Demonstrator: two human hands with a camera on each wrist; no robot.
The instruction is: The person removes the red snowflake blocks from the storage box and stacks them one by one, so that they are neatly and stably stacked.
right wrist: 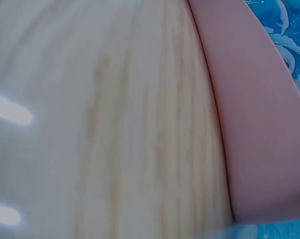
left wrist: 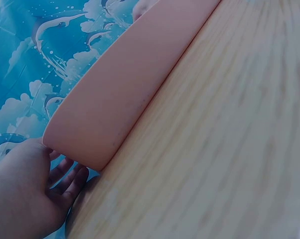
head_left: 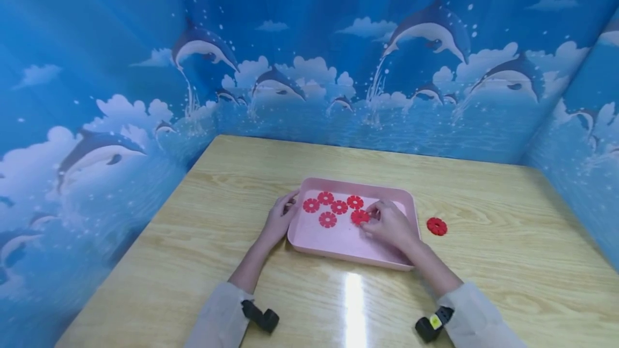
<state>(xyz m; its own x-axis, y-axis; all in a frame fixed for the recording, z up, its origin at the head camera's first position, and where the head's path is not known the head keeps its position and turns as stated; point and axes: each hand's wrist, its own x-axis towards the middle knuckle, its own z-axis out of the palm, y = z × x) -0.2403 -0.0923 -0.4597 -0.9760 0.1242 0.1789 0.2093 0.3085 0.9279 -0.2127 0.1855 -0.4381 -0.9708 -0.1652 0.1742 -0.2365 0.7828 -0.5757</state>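
Observation:
A pink tray [head_left: 333,248] lies on the wooden table with several red notched plastic discs [head_left: 327,219] spread flat inside it. My right hand [head_left: 389,225] reaches over the tray's right part, and its thumb and fingers pinch a red notched disc [head_left: 360,217] close over the tray floor. At the tray's left end is my left hand [head_left: 279,218], its loosely bent fingers resting against the outside of the wall. The left wrist view shows these fingers [left wrist: 65,177] at the tray's corner. In the right wrist view, the tray wall [right wrist: 262,124] hides the right hand's work.
Right of the tray, a thicker-looking red notched piece [head_left: 437,226] lies on the table [head_left: 508,230]. A blue curtain [head_left: 309,69] printed with dolphins hangs along the back and sides. Black wrist cameras sit on both cuffs.

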